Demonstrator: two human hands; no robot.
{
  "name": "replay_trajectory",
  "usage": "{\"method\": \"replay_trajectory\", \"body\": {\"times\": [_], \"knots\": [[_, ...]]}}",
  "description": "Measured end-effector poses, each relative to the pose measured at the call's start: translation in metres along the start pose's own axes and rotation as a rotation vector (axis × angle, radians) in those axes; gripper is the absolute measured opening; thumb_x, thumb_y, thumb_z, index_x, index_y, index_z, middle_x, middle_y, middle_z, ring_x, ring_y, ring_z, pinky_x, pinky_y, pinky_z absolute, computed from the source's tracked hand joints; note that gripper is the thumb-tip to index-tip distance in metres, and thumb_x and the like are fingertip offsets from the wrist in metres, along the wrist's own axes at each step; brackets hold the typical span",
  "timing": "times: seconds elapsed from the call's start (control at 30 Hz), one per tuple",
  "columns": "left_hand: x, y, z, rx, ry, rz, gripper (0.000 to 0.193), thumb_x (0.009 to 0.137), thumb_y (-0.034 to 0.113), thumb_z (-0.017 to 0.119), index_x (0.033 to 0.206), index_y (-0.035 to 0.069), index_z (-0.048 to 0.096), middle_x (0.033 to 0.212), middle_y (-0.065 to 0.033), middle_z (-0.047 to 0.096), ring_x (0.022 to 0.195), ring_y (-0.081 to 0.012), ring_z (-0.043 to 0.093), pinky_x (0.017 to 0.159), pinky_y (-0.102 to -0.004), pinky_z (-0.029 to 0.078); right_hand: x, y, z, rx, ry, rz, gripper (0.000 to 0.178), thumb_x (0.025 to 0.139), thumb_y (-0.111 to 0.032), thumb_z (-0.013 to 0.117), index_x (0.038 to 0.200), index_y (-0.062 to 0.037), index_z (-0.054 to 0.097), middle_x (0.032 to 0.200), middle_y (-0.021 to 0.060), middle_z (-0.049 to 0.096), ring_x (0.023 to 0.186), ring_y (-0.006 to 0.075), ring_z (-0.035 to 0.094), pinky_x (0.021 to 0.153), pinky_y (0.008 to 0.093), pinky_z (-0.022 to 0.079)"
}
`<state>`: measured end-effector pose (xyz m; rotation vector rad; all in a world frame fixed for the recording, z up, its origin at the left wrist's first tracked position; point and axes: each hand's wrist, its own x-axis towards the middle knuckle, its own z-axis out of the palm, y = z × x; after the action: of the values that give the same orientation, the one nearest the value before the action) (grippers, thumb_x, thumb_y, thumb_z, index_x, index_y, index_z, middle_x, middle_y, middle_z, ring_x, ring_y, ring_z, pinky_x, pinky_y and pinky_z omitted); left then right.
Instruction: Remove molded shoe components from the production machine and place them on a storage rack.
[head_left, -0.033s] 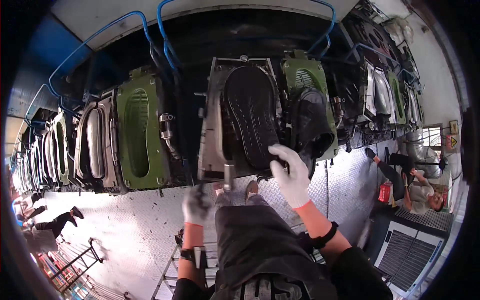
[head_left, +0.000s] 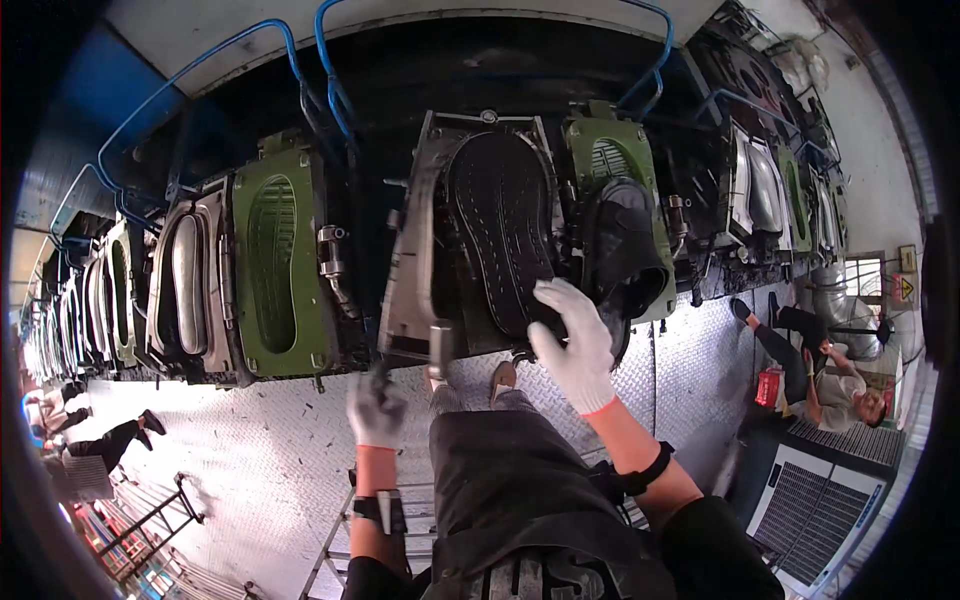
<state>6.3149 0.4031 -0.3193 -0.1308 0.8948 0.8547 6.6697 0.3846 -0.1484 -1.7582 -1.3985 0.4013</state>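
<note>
A black shoe sole with a stitched-looking line lies sole-up in the middle metal mould. My right hand, in a white glove, hovers by the sole's near end with fingers apart. My left hand, also gloved, is closed at the near left corner of the hinged metal mould frame. A dark, handle-like part shows at its fingers, blurred, so the grip's detail is hidden. Right of the sole, a black sandal rests on a green mould plate.
Another green mould plate and a silver foot-shaped form stand to the left. Blue tube rails rise behind. A seated person is at the right, near a grey ventilated unit. Textured metal floor lies below.
My left hand has moved left, and the metal mould frame has swung left with it, away from the sole. My right hand has shifted slightly left.
</note>
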Motion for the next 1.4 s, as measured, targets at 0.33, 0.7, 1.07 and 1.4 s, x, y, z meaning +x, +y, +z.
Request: {"method": "replay_trajectory", "body": {"times": [0.33,0.7,1.07,1.4], "knots": [[0.065,-0.143,0.097,0.577,0.033,0.223,0.034,0.097,0.018,0.049,0.124,-0.001,0.055,0.114,-0.0109,0.061,0.101,-0.0193,0.058,0.09,-0.0311,0.046,0.017,0.009,0.036,-0.471,-0.265,0.029,0.087,0.061,-0.029,0.084,0.137,-0.0185,0.045,0.147,0.0216,0.03,0.133,0.0507,0.028,0.102,0.0536,0.038],[0.156,-0.142,0.107,0.362,-0.224,-0.055,0.054,0.099,0.048,0.043,0.134,0.008,0.05,0.128,-0.0081,0.059,0.115,-0.024,0.057,0.095,-0.0377,0.048,0.049,0.023,0.047,-0.519,-0.231,0.044,0.085,0.061,-0.031,0.082,0.138,-0.0238,0.045,0.147,0.0196,0.032,0.127,0.0447,0.038,0.088,0.048,0.047],[0.041,-0.12,0.054,0.432,-0.128,-0.241,0.061,0.095,0.054,0.047,0.139,0.01,0.046,0.131,-0.0065,0.058,0.115,-0.0225,0.058,0.095,-0.0396,0.049,0.123,0.008,-0.034,-0.137,0.079,-0.084,0.069,0.072,-0.028,0.07,0.133,-0.0059,0.047,0.125,0.0212,0.054,0.113,0.0404,0.054,0.092,0.0468,0.049],[0.128,-0.116,0.059,0.631,-0.174,0.056,0.056,0.098,0.045,0.043,0.142,0.011,0.041,0.135,-0.0062,0.054,0.122,-0.0227,0.054,0.101,-0.0401,0.045,0.005,0.101,-0.161,1.889,0.371,0.644,0.062,0.086,-0.028,0.055,0.141,-0.0034,0.04,0.141,0.0191,0.046,0.127,0.0383,0.048,0.098,0.0588,0.045]]}}
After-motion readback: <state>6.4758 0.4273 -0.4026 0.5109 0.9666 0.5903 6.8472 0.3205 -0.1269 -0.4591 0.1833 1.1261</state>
